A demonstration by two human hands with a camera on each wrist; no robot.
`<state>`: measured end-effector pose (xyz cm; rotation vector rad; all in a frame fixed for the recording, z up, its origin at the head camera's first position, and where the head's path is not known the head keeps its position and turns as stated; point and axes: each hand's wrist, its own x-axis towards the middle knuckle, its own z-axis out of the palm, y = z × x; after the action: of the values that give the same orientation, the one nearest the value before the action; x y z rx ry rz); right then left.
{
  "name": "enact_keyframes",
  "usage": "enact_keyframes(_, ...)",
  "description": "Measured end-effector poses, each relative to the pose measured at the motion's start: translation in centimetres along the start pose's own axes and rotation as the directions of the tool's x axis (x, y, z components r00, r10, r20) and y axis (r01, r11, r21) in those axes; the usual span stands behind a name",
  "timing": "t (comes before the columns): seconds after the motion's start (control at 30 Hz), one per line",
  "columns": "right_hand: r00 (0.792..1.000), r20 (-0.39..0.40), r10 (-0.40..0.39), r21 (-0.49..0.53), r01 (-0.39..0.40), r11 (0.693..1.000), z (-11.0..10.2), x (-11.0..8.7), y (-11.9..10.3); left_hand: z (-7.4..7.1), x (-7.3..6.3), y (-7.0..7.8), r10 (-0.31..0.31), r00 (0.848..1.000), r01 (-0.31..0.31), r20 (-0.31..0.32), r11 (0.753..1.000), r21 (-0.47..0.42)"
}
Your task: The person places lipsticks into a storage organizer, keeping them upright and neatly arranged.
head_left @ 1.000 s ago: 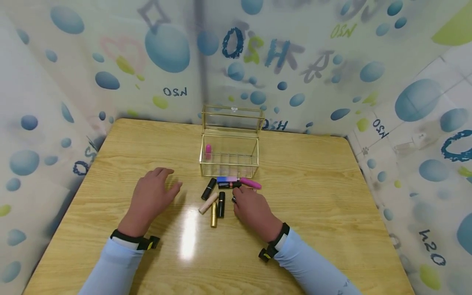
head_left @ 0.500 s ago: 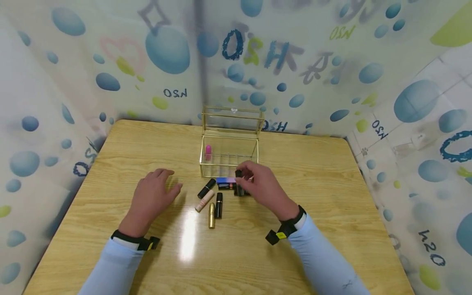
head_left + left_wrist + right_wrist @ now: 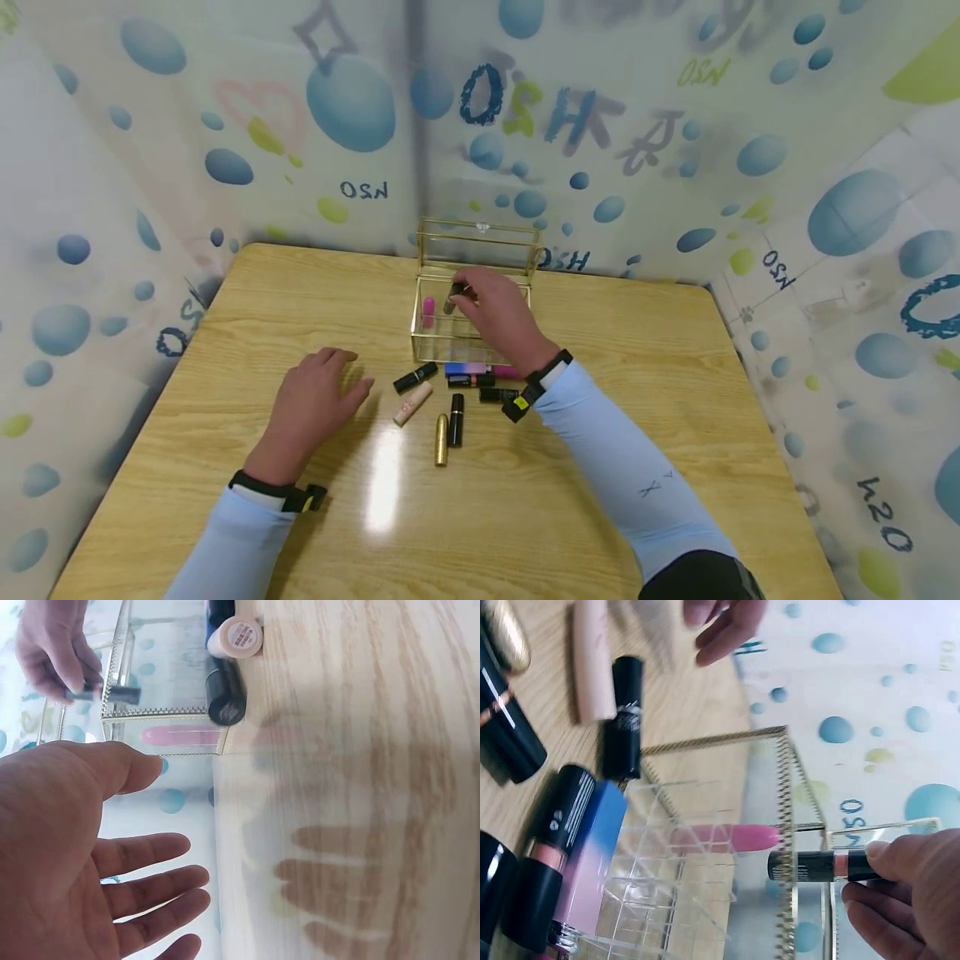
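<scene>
My right hand (image 3: 497, 310) pinches one end of a black lipstick tube (image 3: 810, 866) with a rose-coloured band. It holds the tube over the open glass box (image 3: 442, 337) with gold edges. In the right wrist view, clear dividers (image 3: 667, 892) split the box's inside into compartments. A pink tube (image 3: 428, 310) stands in the compartment at the left end. Left of the box, my left hand (image 3: 311, 408) is held over the table with its fingers spread and nothing in them.
In front of the box lie a blue-to-pink tube (image 3: 465, 368), a gold tube (image 3: 441, 440), a pale pink tube (image 3: 412, 404) and several black tubes, one upright in the picture (image 3: 456, 421). The box's lid (image 3: 480, 237) stands raised at the back, near the patterned curtain (image 3: 360, 225).
My right hand has taken the black lipstick tube from the pile, lifted it and carried it forward over the box. A few loose tubes have shifted. The left hand has stayed in place.
</scene>
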<state>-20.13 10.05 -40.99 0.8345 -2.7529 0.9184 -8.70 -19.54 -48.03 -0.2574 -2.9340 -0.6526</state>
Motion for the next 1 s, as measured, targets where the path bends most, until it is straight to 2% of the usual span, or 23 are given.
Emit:
enact_keyframes(0.13,0.998,0.048,-0.032,-0.178,0.04,0.983,1.0,1.2,-0.1,0.0,-0.1,0.0,-0.011,1.0,0.011,0.006,1.0,0.003)
enact_keyframes(0.27,0.994,0.084,-0.068,-0.336,0.093,0.937,1.7,1.7,-0.1,0.0,-0.1,-0.1,-0.01,1.0,0.01,0.001,1.0,0.004)
enact_keyframes(0.47,0.989,0.089,-0.114,-0.458,0.142,0.878,2.3,1.8,0.0,0.1,-0.2,-0.2,-0.007,1.0,0.007,0.001,1.0,0.003)
enact_keyframes(0.57,0.988,0.101,-0.118,-0.506,0.153,0.849,2.8,1.9,0.3,0.2,-0.3,-0.4,-0.005,1.0,0.005,-0.003,1.0,-0.001)
enact_keyframes(0.63,0.987,0.115,-0.11,-0.52,0.154,0.84,3.1,1.9,0.6,0.3,-0.3,-0.4,-0.001,1.0,0.001,-0.007,1.0,-0.005)
enact_keyframes(0.8,0.986,0.148,-0.072,-0.506,0.138,0.852,3.9,2.1,1.1,0.3,-0.4,-0.4,0.01,1.0,-0.01,-0.018,1.0,-0.005)
enact_keyframes(1.0,0.982,0.182,-0.053,-0.517,0.142,0.844,4.0,2.5,1.1,0.4,-0.5,-0.5,0.009,1.0,-0.009,-0.018,1.0,-0.008)
